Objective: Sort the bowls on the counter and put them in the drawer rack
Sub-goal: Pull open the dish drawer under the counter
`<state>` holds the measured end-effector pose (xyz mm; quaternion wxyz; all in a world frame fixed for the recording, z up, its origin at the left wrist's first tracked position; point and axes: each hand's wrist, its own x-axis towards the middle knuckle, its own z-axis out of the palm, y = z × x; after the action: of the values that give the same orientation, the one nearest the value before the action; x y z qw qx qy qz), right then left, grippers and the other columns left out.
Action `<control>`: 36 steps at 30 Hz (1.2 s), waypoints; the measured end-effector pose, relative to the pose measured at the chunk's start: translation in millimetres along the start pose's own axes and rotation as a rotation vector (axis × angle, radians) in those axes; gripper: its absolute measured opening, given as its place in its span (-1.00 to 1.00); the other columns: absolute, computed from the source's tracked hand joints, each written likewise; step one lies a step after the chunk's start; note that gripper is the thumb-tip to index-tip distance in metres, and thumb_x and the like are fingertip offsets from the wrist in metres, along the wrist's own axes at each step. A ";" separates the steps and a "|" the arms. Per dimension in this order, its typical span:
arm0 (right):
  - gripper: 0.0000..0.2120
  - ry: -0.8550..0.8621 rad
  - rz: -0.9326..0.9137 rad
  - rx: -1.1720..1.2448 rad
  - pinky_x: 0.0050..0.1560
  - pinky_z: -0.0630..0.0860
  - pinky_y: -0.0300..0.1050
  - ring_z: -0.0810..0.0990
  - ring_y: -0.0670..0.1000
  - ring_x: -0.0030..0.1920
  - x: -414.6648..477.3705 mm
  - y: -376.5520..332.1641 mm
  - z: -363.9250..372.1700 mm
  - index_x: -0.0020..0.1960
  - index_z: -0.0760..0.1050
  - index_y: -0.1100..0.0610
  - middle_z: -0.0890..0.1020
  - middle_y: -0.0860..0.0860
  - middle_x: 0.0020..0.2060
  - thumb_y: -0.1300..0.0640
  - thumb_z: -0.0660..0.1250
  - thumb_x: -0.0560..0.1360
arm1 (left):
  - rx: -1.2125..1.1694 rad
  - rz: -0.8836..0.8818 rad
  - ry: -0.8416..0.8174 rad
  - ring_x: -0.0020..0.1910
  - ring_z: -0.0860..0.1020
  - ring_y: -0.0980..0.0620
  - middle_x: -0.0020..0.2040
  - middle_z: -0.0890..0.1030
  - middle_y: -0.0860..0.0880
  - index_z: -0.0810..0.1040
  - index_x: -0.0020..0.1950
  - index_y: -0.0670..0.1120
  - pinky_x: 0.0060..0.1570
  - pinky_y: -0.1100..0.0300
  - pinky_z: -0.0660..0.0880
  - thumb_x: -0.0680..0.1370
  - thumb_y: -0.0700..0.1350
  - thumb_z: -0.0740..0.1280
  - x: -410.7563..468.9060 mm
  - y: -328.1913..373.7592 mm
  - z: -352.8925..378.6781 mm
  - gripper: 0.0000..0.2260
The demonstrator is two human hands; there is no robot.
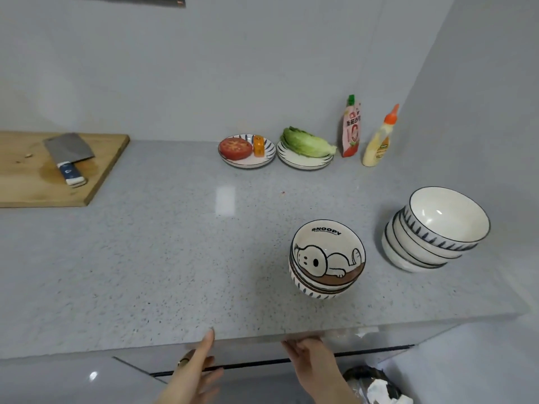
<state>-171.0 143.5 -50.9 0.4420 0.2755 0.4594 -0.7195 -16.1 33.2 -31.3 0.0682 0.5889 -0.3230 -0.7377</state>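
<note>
Two stacks of bowls stand on the grey speckled counter (163, 258). The nearer stack (326, 260) has a cartoon-dog bowl on top, marked SNOOPY. To its right a taller stack of white bowls with dark striped rims (434, 228) leans toward the wall. Below the counter's front edge is a drawer front (256, 357) with a dark gap under it. My left hand (198, 371) is open, fingers pointing up at the counter edge. My right hand (312, 360) has its fingertips curled at the top edge of the drawer front. No rack is visible.
A wooden cutting board (29, 188) with a cleaver (68, 156) lies at the back left. Two plates hold a tomato half (235, 148) and lettuce (306, 142). A sauce pouch (351, 126) and a squeeze bottle (379, 138) stand by the right wall. A dark bag (373, 383) sits at the lower right.
</note>
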 end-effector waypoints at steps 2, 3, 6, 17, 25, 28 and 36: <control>-0.59 -0.024 -0.003 -0.012 0.33 0.30 0.16 0.48 0.15 -0.18 2.4 -1.1 -0.9 0.01 0.40 0.27 0.51 0.13 -0.19 0.57 -0.12 0.45 | -0.059 0.019 -0.019 0.30 0.38 -0.15 0.31 0.38 -0.16 0.39 0.14 -0.08 0.28 -0.09 0.31 0.39 0.17 0.31 2.4 0.2 -2.0 -0.55; -0.58 -0.027 -0.008 -0.010 0.33 0.30 0.17 0.48 0.14 -0.18 2.6 -1.1 -0.8 0.06 0.38 0.27 0.51 0.13 -0.18 0.58 -0.13 0.44 | -0.110 0.040 -0.046 0.35 0.33 -0.13 0.33 0.38 -0.14 0.41 0.12 -0.09 0.33 -0.07 0.26 0.42 0.12 0.31 5.7 -0.2 -3.1 -0.61; -0.55 -0.025 -0.028 0.008 0.35 0.29 0.18 0.48 0.14 -0.17 4.2 0.9 -0.5 0.14 0.31 0.25 0.50 0.14 -0.15 0.59 -0.14 0.44 | -0.268 0.090 -0.110 0.40 0.28 -0.09 0.17 0.46 -0.09 0.42 0.10 -0.09 0.37 -0.02 0.18 0.49 -0.04 0.28 10.8 -1.8 -6.3 -0.76; -0.71 -0.077 -0.073 -0.141 0.03 0.48 -0.01 0.54 0.14 -0.14 -5.2 8.4 -22.2 -0.13 0.45 0.28 0.67 0.15 -0.36 0.42 -0.02 0.55 | -0.223 0.136 -0.058 0.30 0.38 -0.14 0.12 0.44 -0.10 0.40 0.15 -0.14 0.30 -0.02 0.27 0.50 0.12 0.16 14.5 -20.8 -19.9 -0.61; -0.62 -0.009 -0.143 -0.203 0.19 0.37 0.00 0.49 0.25 0.16 -22.0 25.1 -27.6 0.37 0.25 0.35 0.52 0.30 0.13 0.18 0.04 0.61 | -0.215 0.049 -0.049 0.33 0.36 -0.15 0.15 0.41 -0.13 0.33 0.31 -0.25 0.26 0.01 0.29 0.55 0.12 0.05 6.7 -31.5 -41.9 -0.49; -0.60 0.053 -0.152 -0.254 0.16 0.38 0.00 0.47 0.27 0.19 -28.9 32.9 -35.3 0.38 0.23 0.36 0.50 0.33 0.15 0.18 0.05 0.61 | -0.135 0.027 -0.057 0.19 0.44 -0.13 0.08 0.47 -0.15 0.43 0.18 -0.24 0.20 0.02 0.33 0.56 0.10 0.06 0.0 -38.7 -49.5 -0.55; -0.68 0.211 -0.097 -0.382 -0.17 0.54 -0.02 0.58 0.12 -0.29 -76.5 59.8 -89.1 0.23 0.33 0.37 0.57 0.22 -0.27 0.17 0.17 0.57 | 0.798 0.452 0.041 -0.47 0.49 0.05 -0.54 0.54 0.03 0.53 -0.41 -0.15 -0.38 0.17 0.38 0.53 -0.06 0.23 -43.5 -78.7 -75.0 -0.66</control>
<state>-83.7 242.3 -52.4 0.4006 0.2380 0.6437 -0.6071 87.3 86.0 -46.6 0.0016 0.4983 -0.7008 -0.5105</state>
